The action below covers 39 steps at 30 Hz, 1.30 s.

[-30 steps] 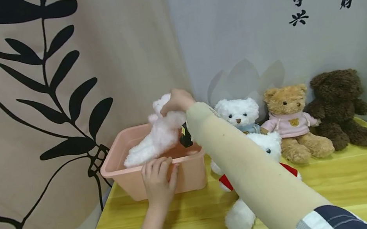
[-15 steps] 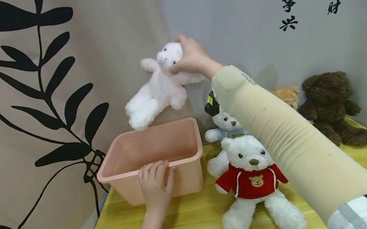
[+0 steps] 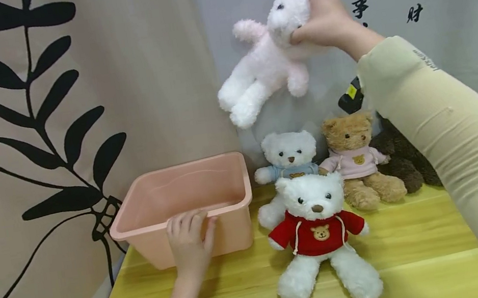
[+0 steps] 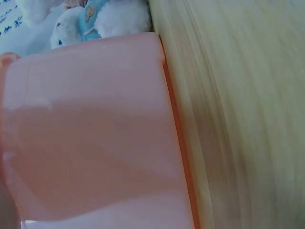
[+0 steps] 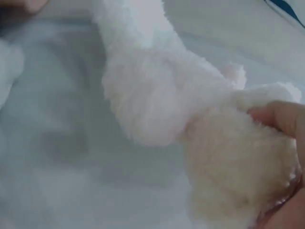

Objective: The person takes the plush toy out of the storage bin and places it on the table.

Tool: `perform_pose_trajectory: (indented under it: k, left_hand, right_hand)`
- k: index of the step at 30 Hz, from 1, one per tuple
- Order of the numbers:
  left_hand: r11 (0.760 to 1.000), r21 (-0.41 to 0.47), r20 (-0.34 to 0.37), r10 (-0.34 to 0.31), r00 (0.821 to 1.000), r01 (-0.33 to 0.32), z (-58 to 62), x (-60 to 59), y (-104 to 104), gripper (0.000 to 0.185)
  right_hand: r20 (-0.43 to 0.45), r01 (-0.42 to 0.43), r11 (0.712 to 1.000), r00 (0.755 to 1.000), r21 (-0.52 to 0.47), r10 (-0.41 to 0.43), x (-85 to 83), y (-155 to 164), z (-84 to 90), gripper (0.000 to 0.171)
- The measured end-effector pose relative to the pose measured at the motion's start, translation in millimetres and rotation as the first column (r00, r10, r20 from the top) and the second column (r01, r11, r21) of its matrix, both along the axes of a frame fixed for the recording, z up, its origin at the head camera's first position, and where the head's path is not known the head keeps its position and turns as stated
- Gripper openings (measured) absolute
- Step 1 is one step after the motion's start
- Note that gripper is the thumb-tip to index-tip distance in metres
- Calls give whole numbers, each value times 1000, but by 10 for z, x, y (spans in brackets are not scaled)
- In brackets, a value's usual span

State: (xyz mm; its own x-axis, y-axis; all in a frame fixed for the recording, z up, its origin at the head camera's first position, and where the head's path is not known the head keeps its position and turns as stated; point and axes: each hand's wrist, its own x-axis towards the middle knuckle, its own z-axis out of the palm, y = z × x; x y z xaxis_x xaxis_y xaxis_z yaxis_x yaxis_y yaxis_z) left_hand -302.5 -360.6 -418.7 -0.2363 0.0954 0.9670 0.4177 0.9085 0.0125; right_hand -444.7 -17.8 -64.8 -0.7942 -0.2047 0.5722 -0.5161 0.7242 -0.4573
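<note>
My right hand (image 3: 324, 20) grips a white and pale pink plush toy (image 3: 271, 56) by its head, high above the teddy bears at the back. The toy hangs tilted, legs toward the lower left; in the right wrist view its fluffy body (image 5: 157, 95) spans the middle, with fingers (image 5: 279, 117) pressed into the head. On the near rim of a pink plastic bin (image 3: 228, 230), my left hand (image 3: 188, 246) holds on with its fingers bent over the edge. The bin's visible inside is bare. Its outer wall (image 4: 95, 143) fills much of the left wrist view.
A white teddy bear in a red hoodie (image 3: 319, 235) sits right of the bin. Behind it sit a white bear in blue (image 3: 290, 151), a tan bear in pink (image 3: 357, 162) and a dark brown bear (image 3: 400, 161), partly hidden by my arm. Fabric hangs behind the wooden table (image 3: 425, 245).
My right hand has lifted the white and pink plush toy out of the bin, then moved it up and right over the bears. My left hand stays on the rim.
</note>
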Motion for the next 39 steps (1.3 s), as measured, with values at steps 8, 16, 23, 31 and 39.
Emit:
perform_pose_trajectory:
  k: [8,16,23,31,39]
  left_hand:
    - [1000,9,-19,15,1000,-14,-6,0,-96,31]
    - [1000,19,-6,7,1000,-7,-32,14,-160,33]
    - [1000,19,-4,9,1000,-9,-2,72,-281,36]
    - [1000,20,11,9,1000,-9,26,137,-378,38]
    - [999,33,22,-2,1000,1,53,161,-410,38]
  right_hand:
    - [-18,106,994,994,37,-105,88,721,-34,81]
    - [6,-10,984,1000,179,9,135,1404,-335,76]
    - [154,-157,967,980,203,126,381,1632,-778,77]
    - [42,-412,855,906,314,421,606,1538,-1719,76]
    - [70,-508,771,849,384,524,579,1460,-2533,79]
